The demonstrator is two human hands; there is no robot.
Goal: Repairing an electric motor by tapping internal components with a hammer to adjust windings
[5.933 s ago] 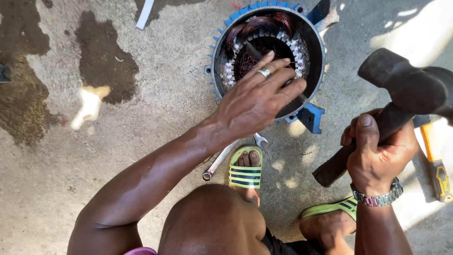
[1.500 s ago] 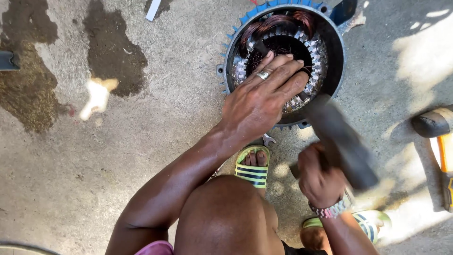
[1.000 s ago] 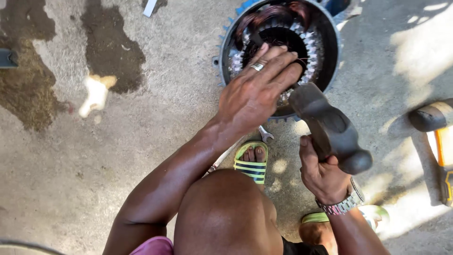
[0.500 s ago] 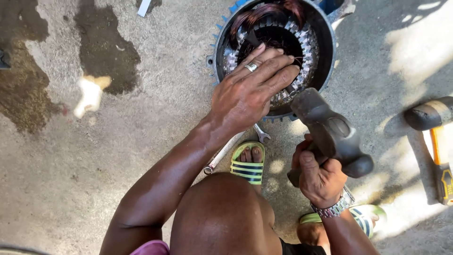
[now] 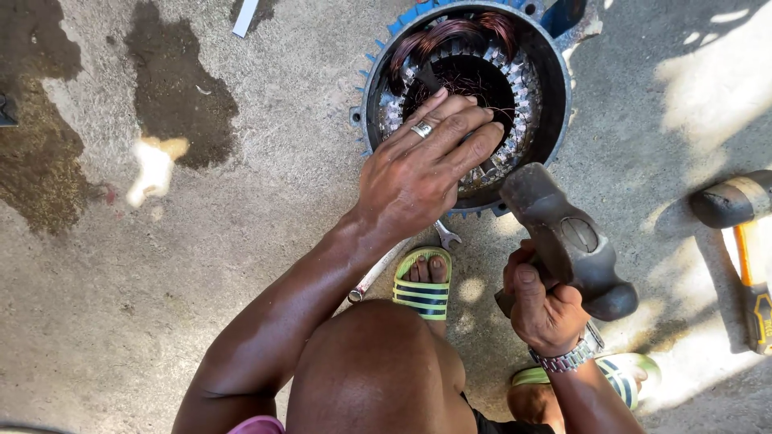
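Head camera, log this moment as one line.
left hand: holding tool inside motor stator | right hand: gripping hammer | spare hammer: on ground

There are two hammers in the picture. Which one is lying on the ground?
The hammer with the orange-and-black handle at the right edge lies on the concrete, untouched. The other, a dark ball-peen hammer, is gripped in the right hand near the motor housing.

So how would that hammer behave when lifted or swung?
The hammer probably feels top-heavy: its thick metal head dwarfs the handle. It looks rigid, and the right hand gripping just under the head suggests weight.
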